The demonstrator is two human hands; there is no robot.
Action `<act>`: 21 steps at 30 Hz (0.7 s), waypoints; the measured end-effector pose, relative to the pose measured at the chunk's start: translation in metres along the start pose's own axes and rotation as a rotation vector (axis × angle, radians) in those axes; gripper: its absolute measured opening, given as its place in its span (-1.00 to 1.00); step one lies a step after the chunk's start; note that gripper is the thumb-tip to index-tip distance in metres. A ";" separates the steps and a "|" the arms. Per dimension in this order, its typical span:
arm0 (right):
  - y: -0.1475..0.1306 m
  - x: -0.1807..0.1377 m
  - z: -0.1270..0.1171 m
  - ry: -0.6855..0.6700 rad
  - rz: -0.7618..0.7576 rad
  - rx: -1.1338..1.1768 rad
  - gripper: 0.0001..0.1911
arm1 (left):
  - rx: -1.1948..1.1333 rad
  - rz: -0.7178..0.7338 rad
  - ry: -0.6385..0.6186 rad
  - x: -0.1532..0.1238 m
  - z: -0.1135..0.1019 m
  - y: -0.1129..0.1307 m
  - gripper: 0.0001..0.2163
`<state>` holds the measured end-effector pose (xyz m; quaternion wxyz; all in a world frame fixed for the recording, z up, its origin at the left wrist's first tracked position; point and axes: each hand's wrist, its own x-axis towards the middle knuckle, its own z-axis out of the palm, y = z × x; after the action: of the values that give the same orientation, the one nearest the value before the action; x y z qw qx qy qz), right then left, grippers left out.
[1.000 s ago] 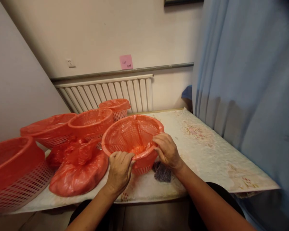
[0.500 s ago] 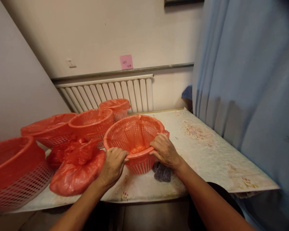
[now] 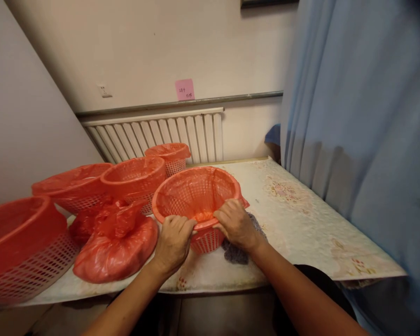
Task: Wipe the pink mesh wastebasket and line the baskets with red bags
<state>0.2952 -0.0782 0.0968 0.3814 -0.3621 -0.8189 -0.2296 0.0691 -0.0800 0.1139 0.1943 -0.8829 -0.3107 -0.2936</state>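
A perforated basket stands on the table in front of me, with a red plastic bag lining its inside and folded over the rim. My left hand is closed over the near left part of that rim, thumb outside. Close by, my right hand grips the near right part of the rim the same way. Under my right wrist lies a dark grey speckled cloth, partly hidden by the hand and basket. To the left of my left hand rests a tied, full red plastic bag.
Several other lined baskets stand to the left and behind, among them a large one at the left edge. A floral cloth covers the table. Behind it are a radiator and wall; a blue curtain hangs at the right.
Both hands have slid closer together along the near rim of the basket. More of the grey cloth shows to the right of my right hand.
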 end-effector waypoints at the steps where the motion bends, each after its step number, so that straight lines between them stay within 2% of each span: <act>1: 0.009 -0.003 0.000 0.016 0.017 0.024 -0.73 | -0.001 0.005 -0.002 0.000 0.001 -0.003 -0.79; 4: 0.032 -0.012 0.002 0.075 0.076 0.089 -0.69 | -0.010 0.023 0.011 -0.002 0.001 -0.015 -0.79; 7: 0.043 -0.021 0.005 0.155 0.134 0.150 -0.48 | -0.028 0.031 0.025 -0.006 0.000 -0.023 -0.79; 9: 0.042 -0.027 0.006 0.270 0.225 0.201 -0.40 | -0.040 0.025 0.025 -0.008 -0.001 -0.024 -0.80; 11: 0.037 -0.031 0.007 0.427 0.421 0.277 -0.45 | -0.045 0.018 0.017 -0.009 -0.003 -0.024 -0.80; 14: 0.023 -0.036 0.010 0.634 0.844 0.509 -0.59 | -0.051 0.010 0.003 -0.011 -0.004 -0.022 -0.81; 17: 0.006 -0.038 0.014 0.666 1.161 0.863 -0.63 | -0.054 -0.001 0.007 -0.011 -0.004 -0.021 -0.82; 21: -0.013 -0.041 0.020 0.644 1.342 1.345 -0.56 | -0.047 -0.005 0.014 -0.008 -0.002 -0.021 -0.80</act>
<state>0.2943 -0.0899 0.0510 0.7610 -0.3789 -0.2627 0.4564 0.0493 -0.0693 0.1133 0.1749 -0.8844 -0.3043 -0.3075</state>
